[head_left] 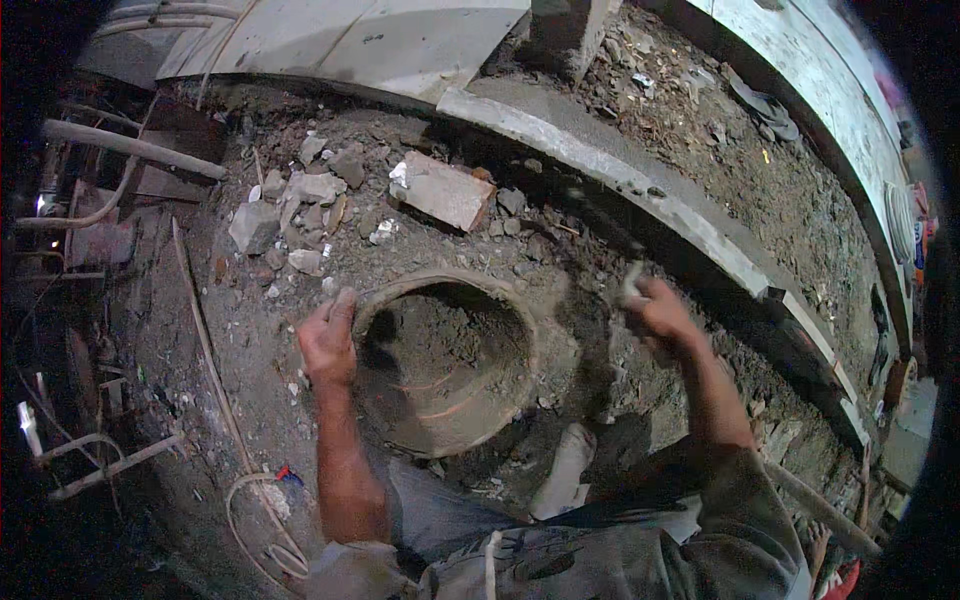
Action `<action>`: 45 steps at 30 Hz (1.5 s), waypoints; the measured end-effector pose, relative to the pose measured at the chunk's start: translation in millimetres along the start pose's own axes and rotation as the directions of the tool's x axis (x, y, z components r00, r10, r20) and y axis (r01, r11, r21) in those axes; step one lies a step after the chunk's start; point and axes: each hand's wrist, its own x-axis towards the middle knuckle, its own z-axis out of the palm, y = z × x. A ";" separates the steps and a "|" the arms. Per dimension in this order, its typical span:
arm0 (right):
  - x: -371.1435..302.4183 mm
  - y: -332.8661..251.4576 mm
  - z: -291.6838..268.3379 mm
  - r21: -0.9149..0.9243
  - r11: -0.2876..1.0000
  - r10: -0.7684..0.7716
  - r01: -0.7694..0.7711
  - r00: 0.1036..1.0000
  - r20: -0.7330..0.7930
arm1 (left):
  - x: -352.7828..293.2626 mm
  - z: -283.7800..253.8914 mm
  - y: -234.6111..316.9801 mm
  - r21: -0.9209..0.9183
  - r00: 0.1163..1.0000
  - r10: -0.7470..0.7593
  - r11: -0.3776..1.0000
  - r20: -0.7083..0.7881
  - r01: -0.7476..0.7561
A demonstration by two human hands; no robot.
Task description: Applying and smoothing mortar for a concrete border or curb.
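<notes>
A round, mud-coated basin [535, 335] sits on the rubble ground in front of me, with dark wet-looking mortar or soil [440, 335] inside, heaped toward its far side. My left hand [328, 338] is closed at the basin's left rim, thumb uppermost. Out to the right of the basin, my right hand [662, 312] is raised and closed around a pale handle [632, 282]. The far end of that tool is smeared by motion, so its kind does not show.
Beyond the basin lie a brick-like block [443, 190] and several broken stones [256, 227]. A concrete kerb [600, 165] curves along the right. On the left are a long stick [205, 340], a looped hose [235, 490] and metal tubing [125, 460]. My shoe [567, 465] is near the basin.
</notes>
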 end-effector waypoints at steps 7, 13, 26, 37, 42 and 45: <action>145.5 -53.6 71.3 -0.344 0.900 -0.302 0.269 0.952 -0.043 | 1.8 13.2 6.8 0.121 1.000 0.009 0.993 0.030 -0.013; 140.8 -41.5 43.9 -0.227 0.921 -0.349 0.316 0.929 -0.122 | 0.8 14.6 1.7 0.184 0.993 0.116 0.976 0.026 -0.119; 25.7 46.7 -58.7 0.014 0.987 -0.158 0.159 0.985 -0.068 | 3.8 6.3 -0.3 0.182 1.000 -0.022 0.983 -0.011 0.024; 116.1 -32.1 48.3 -0.219 0.905 -0.368 0.366 0.929 0.032 | 2.4 11.9 3.2 0.298 1.000 0.016 0.955 -0.022 -0.009; 174.2 -104.3 80.4 -0.207 0.896 -0.405 0.392 0.914 -0.021 | -2.5 10.8 1.7 0.145 0.995 0.097 0.985 0.005 -0.096; 187.4 -89.2 67.7 -0.194 0.915 -0.361 0.353 0.933 -0.006 | -7.0 10.4 14.8 0.185 0.999 0.028 0.982 -0.022 -0.024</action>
